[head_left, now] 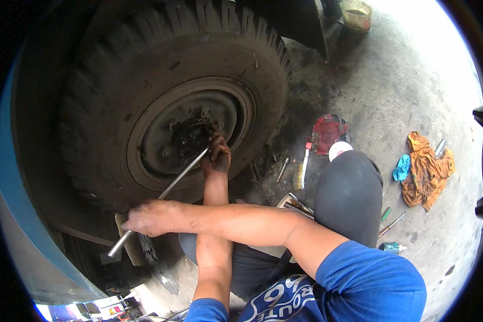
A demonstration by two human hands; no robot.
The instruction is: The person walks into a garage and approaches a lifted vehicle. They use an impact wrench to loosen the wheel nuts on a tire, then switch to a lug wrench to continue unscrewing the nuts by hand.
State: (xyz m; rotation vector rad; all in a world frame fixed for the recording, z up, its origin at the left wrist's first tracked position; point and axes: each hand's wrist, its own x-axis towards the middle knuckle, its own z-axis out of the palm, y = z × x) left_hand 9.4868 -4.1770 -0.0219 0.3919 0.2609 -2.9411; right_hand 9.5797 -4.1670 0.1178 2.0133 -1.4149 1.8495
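A large dark tyre (112, 115) with a dusty steel wheel rim (154, 119) stands before me. Black grease coats its hub (189, 137), ringed by nuts. A long steel bar (178, 180) slants from the hub down to the lower left. My left hand (218, 153), blackened with grease, is closed round the bar's upper end at the hub; that end is hidden by the fingers. Crossing over my left forearm, my right arm reaches left, and my right hand (151, 218) is wrapped round the bar near its lower end. That hand is slightly blurred.
On the concrete right of the wheel lie a brush (304, 166), a red-smeared container (330, 133), a short metal rod (283, 169), an orange-brown rag (426, 170) and a blue cloth (401, 167). Several tools lie by my knee (349, 196). A bucket (356, 15) stands far back.
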